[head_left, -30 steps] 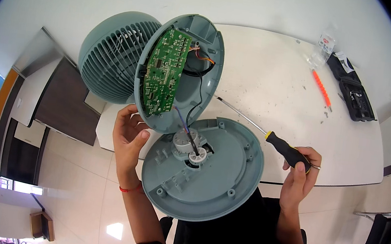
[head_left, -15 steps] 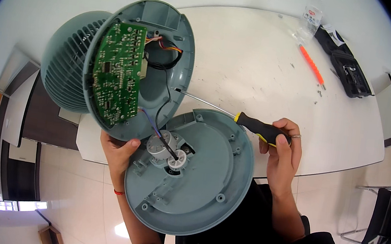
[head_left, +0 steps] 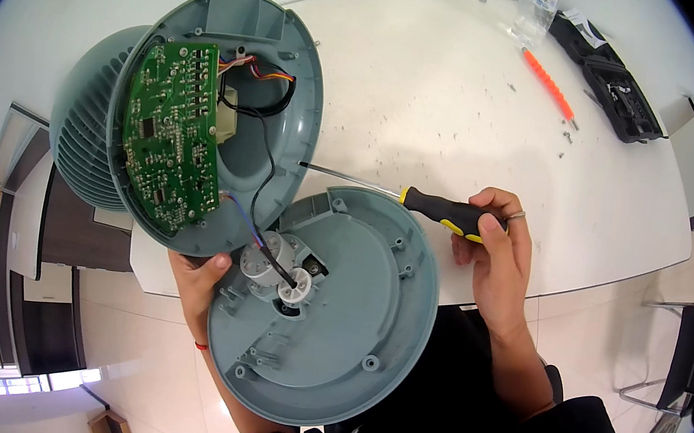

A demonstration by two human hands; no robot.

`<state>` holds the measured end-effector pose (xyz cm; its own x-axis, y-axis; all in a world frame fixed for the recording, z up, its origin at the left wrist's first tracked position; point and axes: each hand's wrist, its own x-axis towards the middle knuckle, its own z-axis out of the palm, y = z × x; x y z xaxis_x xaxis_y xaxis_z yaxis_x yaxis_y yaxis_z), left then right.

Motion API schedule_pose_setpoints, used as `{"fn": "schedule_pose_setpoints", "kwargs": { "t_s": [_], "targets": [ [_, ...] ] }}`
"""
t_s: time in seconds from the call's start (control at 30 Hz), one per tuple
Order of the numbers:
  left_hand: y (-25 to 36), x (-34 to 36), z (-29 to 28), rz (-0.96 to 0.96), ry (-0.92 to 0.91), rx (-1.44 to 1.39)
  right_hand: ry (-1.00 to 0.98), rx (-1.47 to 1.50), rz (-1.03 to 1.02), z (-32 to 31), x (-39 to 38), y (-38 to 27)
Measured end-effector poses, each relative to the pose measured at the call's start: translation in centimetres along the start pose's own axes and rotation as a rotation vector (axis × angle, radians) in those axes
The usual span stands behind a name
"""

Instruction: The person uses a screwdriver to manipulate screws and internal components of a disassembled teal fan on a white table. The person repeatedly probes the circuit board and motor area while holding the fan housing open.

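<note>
A grey-green electric fan lies opened up, its slatted round head (head_left: pixel 91 126) at the left. Its upper base housing (head_left: pixel 294 122) carries a green circuit board (head_left: pixel 170 128) with coloured wires. A black cable links it to the round bottom cover (head_left: pixel 342 321), where a small motor (head_left: pixel 262 265) sits. My left hand (head_left: pixel 197 280) is closed at the housing's lower rim, supporting the fan base; its fingers are partly hidden underneath. My right hand (head_left: pixel 499 258) grips the black-and-yellow handle of a screwdriver (head_left: pixel 444 212). The screwdriver's tip is at the housing's right edge; contact is unclear.
On the white table (head_left: pixel 435 79) lie an orange-handled tool (head_left: pixel 548 85), several small screws (head_left: pixel 566 137) and an open black tool case (head_left: pixel 621 99). A clear plastic bottle (head_left: pixel 533 18) stands by the wall. A dark chair (head_left: pixel 683 361) is at the right.
The fan housing and bottom cover have shifted a little left in view, and the housing shows more of its circuit board. The screwdriver has moved slightly left with my right hand.
</note>
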<state>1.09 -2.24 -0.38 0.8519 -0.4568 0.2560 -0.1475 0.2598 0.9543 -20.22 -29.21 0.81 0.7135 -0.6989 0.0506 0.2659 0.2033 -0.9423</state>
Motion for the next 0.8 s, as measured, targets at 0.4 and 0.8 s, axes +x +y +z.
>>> {"fn": "schedule_pose_setpoints", "kwargs": {
  "t_s": [0.4, 0.8],
  "targets": [
    [-2.1, -0.5, -2.3, 0.097, -0.046, -0.239, -0.069, 0.014, 0.048, -0.4, -0.2, -0.2],
    [-2.0, -0.2, -2.2, 0.079, -0.052, -0.209, -0.058, -0.048, 0.019, -0.2, -0.6, -0.2]
  ]
}}
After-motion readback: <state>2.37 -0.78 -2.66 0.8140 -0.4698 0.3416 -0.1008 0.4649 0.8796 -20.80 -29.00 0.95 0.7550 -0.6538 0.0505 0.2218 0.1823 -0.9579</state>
